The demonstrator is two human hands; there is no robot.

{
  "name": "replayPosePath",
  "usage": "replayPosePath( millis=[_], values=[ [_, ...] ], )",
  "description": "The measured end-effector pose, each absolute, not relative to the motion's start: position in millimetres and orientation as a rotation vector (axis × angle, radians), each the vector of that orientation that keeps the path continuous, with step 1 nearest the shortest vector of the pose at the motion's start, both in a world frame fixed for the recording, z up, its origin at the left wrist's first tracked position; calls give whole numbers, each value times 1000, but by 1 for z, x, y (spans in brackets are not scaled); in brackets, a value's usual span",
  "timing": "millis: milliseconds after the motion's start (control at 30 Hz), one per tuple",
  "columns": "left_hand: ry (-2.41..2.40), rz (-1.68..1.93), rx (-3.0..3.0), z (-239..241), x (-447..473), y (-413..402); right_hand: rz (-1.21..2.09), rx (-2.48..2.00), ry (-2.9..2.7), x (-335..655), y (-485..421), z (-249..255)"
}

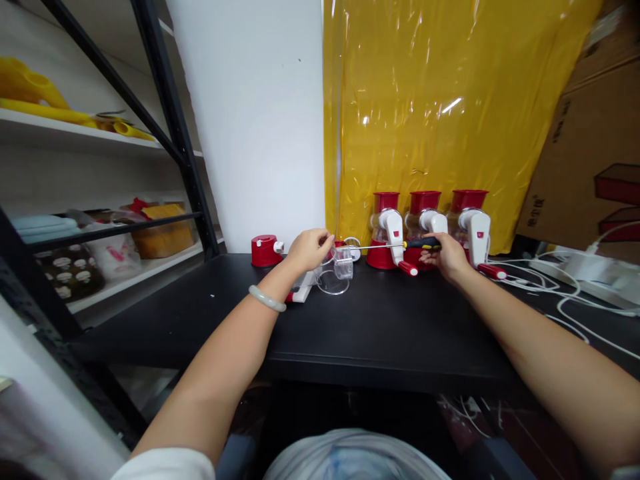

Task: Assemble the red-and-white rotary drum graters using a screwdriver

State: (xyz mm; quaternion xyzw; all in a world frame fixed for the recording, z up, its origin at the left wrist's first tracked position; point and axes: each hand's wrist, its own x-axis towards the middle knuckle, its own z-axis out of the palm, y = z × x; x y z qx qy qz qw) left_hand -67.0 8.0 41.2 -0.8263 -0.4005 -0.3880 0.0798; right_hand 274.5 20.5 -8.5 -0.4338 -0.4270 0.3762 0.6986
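My right hand (445,255) grips a screwdriver (423,244) by its black and yellow handle. The long thin shaft lies nearly level and points left, its tip at the clear plastic part (343,263). That part is in the closed fingers of my left hand (313,249), just above the table. Beneath it a clear round plastic piece rests on the black surface. Partly hidden under my left wrist lies a white crank handle with a red end (302,291). A red base (264,251) sits left of my left hand, and a white round piece (353,248) stands behind the clear part.
Three red and white hand-crank graters (386,230) stand in a row along the back of the black table (380,327). White cables (565,293) and a power strip lie at the right. A shelf rack (165,120) rises at the left; a cardboard box (580,153) stands at the right.
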Motion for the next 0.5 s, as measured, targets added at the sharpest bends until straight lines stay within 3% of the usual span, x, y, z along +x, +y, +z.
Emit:
replayPosePath(
  millis=[500],
  values=[
    [-1165, -1192, -2461, 40, -67, 9, 882, -1004, -902, 269, 18, -4]
  ],
)
